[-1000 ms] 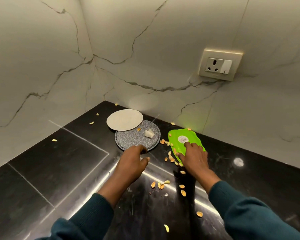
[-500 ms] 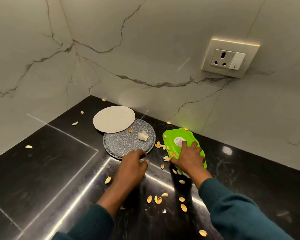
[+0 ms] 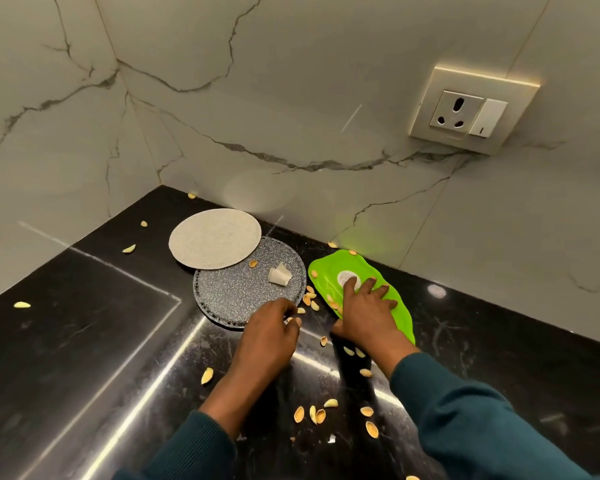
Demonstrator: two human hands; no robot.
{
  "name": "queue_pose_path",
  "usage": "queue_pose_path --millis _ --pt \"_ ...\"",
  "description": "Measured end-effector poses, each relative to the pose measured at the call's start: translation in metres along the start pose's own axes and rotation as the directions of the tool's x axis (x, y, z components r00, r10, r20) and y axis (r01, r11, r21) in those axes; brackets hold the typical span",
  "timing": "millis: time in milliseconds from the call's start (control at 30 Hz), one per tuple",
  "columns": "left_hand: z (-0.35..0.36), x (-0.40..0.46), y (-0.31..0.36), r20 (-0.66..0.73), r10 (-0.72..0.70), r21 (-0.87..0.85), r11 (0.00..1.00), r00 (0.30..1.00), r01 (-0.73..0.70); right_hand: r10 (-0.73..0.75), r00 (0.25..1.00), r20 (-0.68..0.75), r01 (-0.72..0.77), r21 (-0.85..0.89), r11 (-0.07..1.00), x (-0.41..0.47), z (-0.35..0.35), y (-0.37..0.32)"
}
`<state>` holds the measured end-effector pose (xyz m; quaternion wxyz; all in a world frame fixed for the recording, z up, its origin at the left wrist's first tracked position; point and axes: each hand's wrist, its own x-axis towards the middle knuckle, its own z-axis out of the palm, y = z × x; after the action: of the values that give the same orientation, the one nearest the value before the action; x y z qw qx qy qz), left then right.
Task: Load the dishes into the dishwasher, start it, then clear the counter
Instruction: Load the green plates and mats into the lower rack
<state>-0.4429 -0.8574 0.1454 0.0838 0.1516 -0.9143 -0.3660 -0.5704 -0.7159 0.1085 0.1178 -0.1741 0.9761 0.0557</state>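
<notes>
Several pistachio shells (image 3: 315,414) lie scattered over the black counter (image 3: 84,341). A bright green leaf-shaped plate (image 3: 329,270) with a round white sticker sits tilted near the back wall. My right hand (image 3: 368,313) grips it, fingers spread over its top and thumb at its near edge. More shells (image 3: 310,297) are bunched against the plate's left edge. My left hand (image 3: 269,332) is curled at the front rim of a grey speckled round mat (image 3: 232,292), with a shell pinched at its fingertips.
A pale round mat (image 3: 214,237) overlaps the grey one at the back. A crumpled white scrap (image 3: 279,273) and one shell lie on the grey mat. Marble walls close the corner, and a socket with a switch (image 3: 471,110) is on the right wall.
My right hand has slid farther up the green plate toward the sticker. My left hand has crept right along the grey mat's rim toward the bunched shells.
</notes>
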Motion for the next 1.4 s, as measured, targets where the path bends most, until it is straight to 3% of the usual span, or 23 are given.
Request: queue_pose_path --millis 100,267,433,700,833,1000,1133,1400 --pt "0.002 0.005 -0.004 0.015 0.009 0.018 1.000 1.000 -0.010 0.007 1.000 -0.011 -0.007 -0.068 0.998 -0.007 0.003 0.003" --pt "0.007 0.008 -0.001 0.024 0.012 0.039 0.999 1.000 -0.013 -0.055 0.982 -0.178 0.031 -0.136 0.990 -0.023 -0.013 0.042" --pt "0.012 -0.006 0.017 0.045 0.039 0.037 0.998 0.998 -0.041 0.005 0.961 -0.278 0.035 0.140 0.990 -0.054 -0.040 0.077" --pt "0.018 -0.044 0.052 0.036 0.127 0.091 0.987 0.991 -0.130 0.168 0.798 -0.578 0.124 0.432 0.893 -0.125 -0.027 0.116" --pt "0.028 -0.079 0.062 0.048 0.150 0.113 0.981 0.988 -0.155 0.235 0.770 -0.593 0.135 0.512 0.849 -0.154 -0.015 0.136" --pt "0.026 -0.121 0.069 0.069 0.180 0.121 0.975 0.981 -0.187 0.304 0.673 -0.674 0.309 0.630 0.713 -0.200 -0.017 0.147" --pt "0.017 -0.153 0.077 0.041 0.224 0.132 0.965 0.974 -0.228 0.314 0.669 -0.673 0.371 0.669 0.644 -0.230 -0.022 0.150" --pt "0.003 -0.221 0.078 -0.010 0.267 0.123 0.957 0.964 -0.264 0.384 0.643 -0.663 0.322 0.689 0.649 -0.280 -0.041 0.149"
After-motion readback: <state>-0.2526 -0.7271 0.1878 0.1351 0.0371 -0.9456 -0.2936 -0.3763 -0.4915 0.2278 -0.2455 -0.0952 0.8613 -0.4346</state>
